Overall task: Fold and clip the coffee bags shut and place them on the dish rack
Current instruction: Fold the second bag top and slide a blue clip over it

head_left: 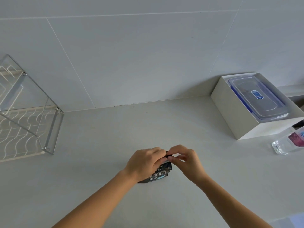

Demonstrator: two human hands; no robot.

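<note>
Mid-counter (115,137), near front edge: black coffee bag (162,174) upright. Left hand (144,163) grips bag's upper part; right hand (187,160) pinches folded top. Dish rack (49,129) far left, well apart. White box (233,112) with lidded container (256,97) right.

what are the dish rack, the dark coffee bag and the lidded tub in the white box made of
Silvery wire dish rack: looks like polished metal, with thin shiny rods and wavy wires. Dark printed coffee bag: probably glossy plastic or foil film, creasing softly under both hands. Clear lidded tub: see-through plastic with blue trim. White box: matte, probably cardboard.
</note>
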